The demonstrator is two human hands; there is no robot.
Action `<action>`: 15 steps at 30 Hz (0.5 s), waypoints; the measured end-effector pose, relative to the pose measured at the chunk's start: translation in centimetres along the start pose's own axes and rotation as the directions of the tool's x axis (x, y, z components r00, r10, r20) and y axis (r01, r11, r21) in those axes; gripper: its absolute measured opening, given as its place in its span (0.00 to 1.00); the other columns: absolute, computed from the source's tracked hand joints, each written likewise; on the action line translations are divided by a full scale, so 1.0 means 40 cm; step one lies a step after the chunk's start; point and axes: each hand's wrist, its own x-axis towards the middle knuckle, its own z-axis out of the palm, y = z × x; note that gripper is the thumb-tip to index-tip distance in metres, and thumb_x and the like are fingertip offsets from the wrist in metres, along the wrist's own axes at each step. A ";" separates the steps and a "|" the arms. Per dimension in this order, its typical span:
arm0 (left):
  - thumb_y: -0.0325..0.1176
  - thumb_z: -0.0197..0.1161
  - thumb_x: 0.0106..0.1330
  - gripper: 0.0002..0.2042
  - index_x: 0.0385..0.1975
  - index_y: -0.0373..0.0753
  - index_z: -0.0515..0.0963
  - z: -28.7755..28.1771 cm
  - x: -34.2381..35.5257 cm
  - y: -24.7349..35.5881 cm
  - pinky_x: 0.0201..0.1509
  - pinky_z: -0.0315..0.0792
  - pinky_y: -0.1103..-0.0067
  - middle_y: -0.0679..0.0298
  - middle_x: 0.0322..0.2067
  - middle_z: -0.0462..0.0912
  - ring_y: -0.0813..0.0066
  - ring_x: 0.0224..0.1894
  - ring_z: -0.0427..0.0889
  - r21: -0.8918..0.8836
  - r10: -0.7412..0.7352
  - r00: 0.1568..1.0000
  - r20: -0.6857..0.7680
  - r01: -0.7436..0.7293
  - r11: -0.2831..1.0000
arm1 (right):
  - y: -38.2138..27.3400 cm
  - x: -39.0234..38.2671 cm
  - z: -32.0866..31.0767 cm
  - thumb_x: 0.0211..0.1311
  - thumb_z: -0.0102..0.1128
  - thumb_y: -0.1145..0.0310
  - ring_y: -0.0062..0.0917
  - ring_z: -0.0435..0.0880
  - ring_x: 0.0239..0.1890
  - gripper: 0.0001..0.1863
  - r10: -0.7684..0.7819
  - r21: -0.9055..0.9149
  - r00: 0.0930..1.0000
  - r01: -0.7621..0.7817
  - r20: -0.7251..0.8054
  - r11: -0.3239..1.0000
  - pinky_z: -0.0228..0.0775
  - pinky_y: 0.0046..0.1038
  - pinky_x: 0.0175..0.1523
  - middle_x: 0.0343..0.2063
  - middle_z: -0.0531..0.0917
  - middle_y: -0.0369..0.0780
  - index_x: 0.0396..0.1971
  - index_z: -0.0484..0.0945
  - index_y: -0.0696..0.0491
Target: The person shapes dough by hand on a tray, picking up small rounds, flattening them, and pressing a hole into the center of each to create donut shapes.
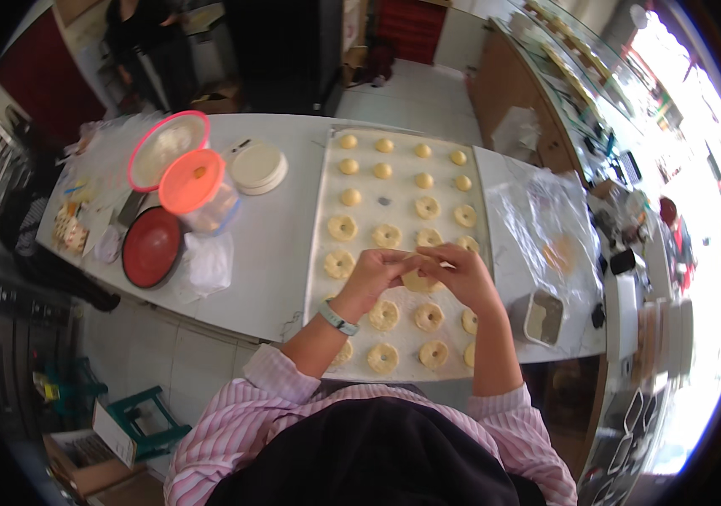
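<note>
Pale tray [403,162], hands [375,276] curled, fingertips pinching dough [419,283]

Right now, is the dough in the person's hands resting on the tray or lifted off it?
Lifted off, it appears: the left hand and right hand pinch the dough piece in their fingers above the tray.

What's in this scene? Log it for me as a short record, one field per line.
Left hand: fingers on a pale piece of dough
Right hand: fingers on the same piece
Held over: a large tray
Tray, far end: smooth dough balls
Tray, nearer: dough rings
Left of tray: orange-lidded container, red-lined bowl, white round stack
Right of tray: clear plastic sheet, rectangular container
</note>
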 end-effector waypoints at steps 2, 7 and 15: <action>0.33 0.64 0.59 0.13 0.36 0.29 0.79 0.001 -0.001 -0.001 0.42 0.77 0.81 0.61 0.32 0.82 0.76 0.35 0.82 -0.074 0.010 0.997 -0.071 -0.015 0.997 | 0.011 0.003 -0.001 0.54 0.61 0.76 0.17 0.79 0.33 0.15 0.026 0.025 0.999 -0.025 -0.042 0.999 0.72 0.20 0.39 0.34 0.81 0.39 0.44 0.79 0.57; 0.33 0.62 0.61 0.12 0.38 0.31 0.78 -0.016 -0.015 -0.004 0.44 0.77 0.79 0.61 0.36 0.81 0.75 0.37 0.81 -0.022 -0.050 0.998 0.045 0.051 0.998 | 0.022 0.011 0.023 0.53 0.61 0.77 0.17 0.79 0.32 0.15 0.048 0.000 0.998 -0.048 -0.043 0.999 0.71 0.18 0.38 0.34 0.81 0.39 0.44 0.79 0.58; 0.33 0.62 0.60 0.14 0.39 0.28 0.77 -0.016 -0.027 -0.017 0.41 0.76 0.80 0.60 0.34 0.81 0.75 0.36 0.81 0.005 -0.022 0.998 -0.056 0.022 1.000 | 0.004 0.011 0.026 0.54 0.61 0.75 0.19 0.80 0.34 0.16 0.009 -0.039 1.000 -0.008 0.017 0.999 0.71 0.21 0.40 0.34 0.82 0.39 0.44 0.78 0.57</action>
